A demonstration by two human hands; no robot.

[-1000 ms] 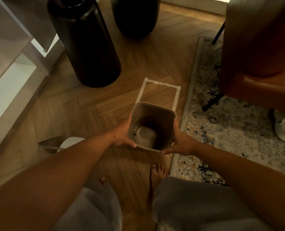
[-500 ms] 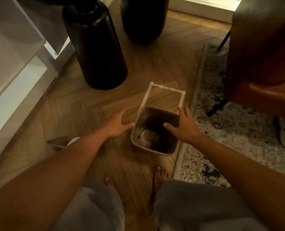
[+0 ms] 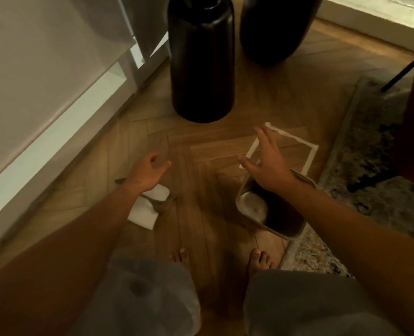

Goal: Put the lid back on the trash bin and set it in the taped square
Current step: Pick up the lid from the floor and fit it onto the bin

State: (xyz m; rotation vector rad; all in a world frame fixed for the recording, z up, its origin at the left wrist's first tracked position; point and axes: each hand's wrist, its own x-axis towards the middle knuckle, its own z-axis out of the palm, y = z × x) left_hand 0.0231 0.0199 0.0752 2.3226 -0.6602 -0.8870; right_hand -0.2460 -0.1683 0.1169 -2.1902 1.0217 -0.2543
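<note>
Both hands have come off the trash bin (image 3: 271,209) since half a second ago, and my view has swung left, bringing the lid into fuller sight.

Largest first: two dark floor vases (image 3: 202,59) stand at the far side, well apart from the work. Rug (image 3: 361,146) on the right, its near edge touching or just under the bin. Taped square (image 3: 283,151) lies on the wood floor just beyond the bin; bin stands open and lidless, short of the square, near my right foot.

Lid (image 3: 150,202) lies on the floor to the left of the bin, directly under my left forearm, long axis running roughly near-left to far-right; tilted or flat, cannot tell.

Left hand (image 3: 147,173): empty, fingers loosely spread, just past the lid. Right hand (image 3: 266,163): empty, fingers splayed, above the bin's far rim.

Judgement: left hand is nearer the lid; it fetches next.
</note>
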